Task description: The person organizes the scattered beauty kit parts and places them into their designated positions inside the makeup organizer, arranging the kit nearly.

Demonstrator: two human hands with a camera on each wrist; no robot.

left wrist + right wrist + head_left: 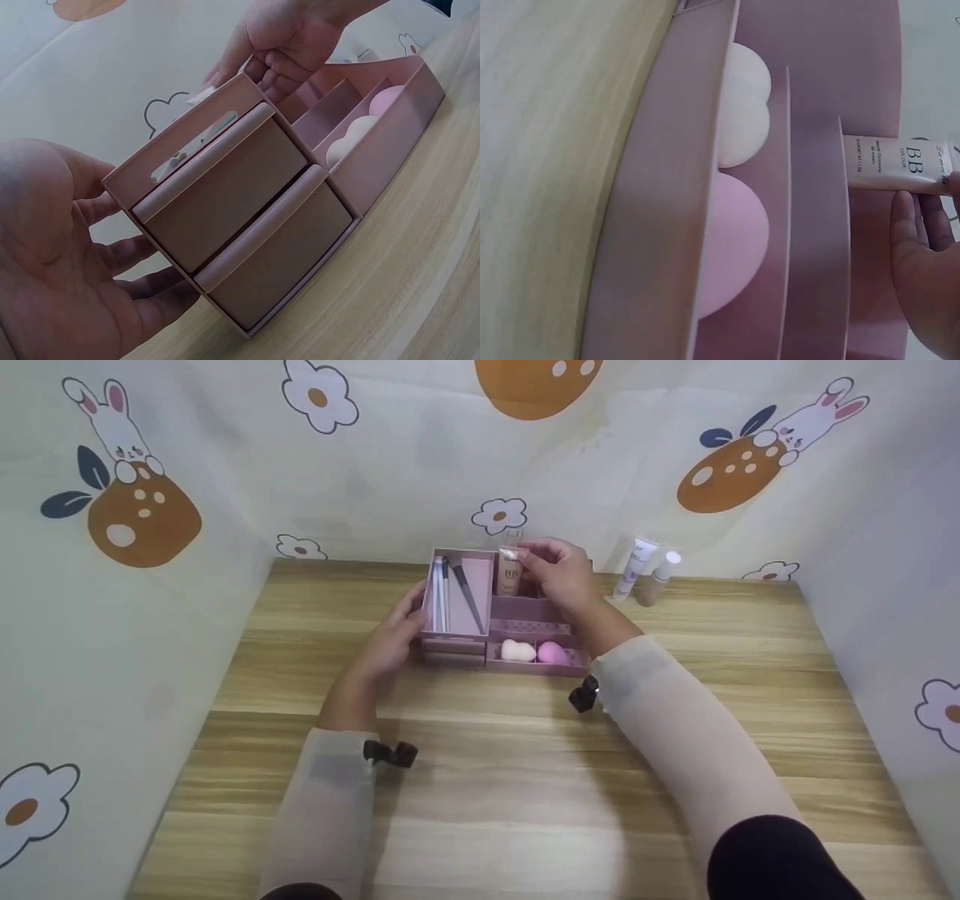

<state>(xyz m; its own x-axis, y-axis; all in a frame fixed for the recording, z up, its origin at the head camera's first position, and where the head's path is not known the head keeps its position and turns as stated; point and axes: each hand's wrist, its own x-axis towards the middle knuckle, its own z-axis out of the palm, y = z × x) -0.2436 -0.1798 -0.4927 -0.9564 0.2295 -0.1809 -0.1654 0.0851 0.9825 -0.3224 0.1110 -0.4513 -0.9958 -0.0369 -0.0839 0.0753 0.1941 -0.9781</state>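
Note:
A pink cosmetics organizer (536,668) stands on the table near the back wall. My left hand (394,634) rests against its left side, fingers spread along that side in the left wrist view. My right hand (562,574) pinches the top end of a BB cream tube (892,161) between thumb and fingers. The tube stands upright with its lower end inside a rear compartment. Behind it, a clear-topped item (514,535) is partly hidden. Makeup brushes (466,592) lie in the top left tray. A white sponge (746,105) and a pink sponge (735,244) sit in the front compartments.
To the organizer's right stand a white tube (636,566) and a white-capped bottle (660,579). Two drawers (225,195) fill the organizer's left part. A printed cloth wall (405,465) rises behind the wooden table (480,780).

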